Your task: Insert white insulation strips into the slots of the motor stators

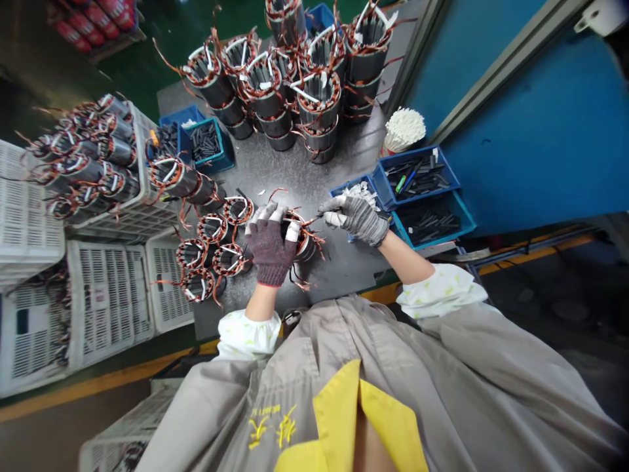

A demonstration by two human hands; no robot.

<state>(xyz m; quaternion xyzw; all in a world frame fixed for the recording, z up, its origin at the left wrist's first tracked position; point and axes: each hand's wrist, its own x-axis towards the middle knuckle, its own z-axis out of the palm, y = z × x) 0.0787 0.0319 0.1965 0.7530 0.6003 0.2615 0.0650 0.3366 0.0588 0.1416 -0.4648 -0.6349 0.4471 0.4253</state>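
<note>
On the dark bench (pixel 344 275) at our twelve o'clock, our left gloved hand (pixel 269 246) clenches a copper-wound stator (pixel 305 250) in its fingers; our right gloved hand (pixel 354 219) pinches at its copper leads (pixel 314 229), anything held too small to tell. A slipped grip could snag leads or knock the neighbouring stators (pixel 215 227) at nine o'clock.

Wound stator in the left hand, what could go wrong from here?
Two risks seem likely. The copper lead wires of the wound stator gripped by the left hand stick out loosely, so the right hand could snag or nick one. The neighbouring stators sit close together near the edge of the dark workbench, so a bump from the held stator or a forearm might knock one over or tangle their leads.
</note>
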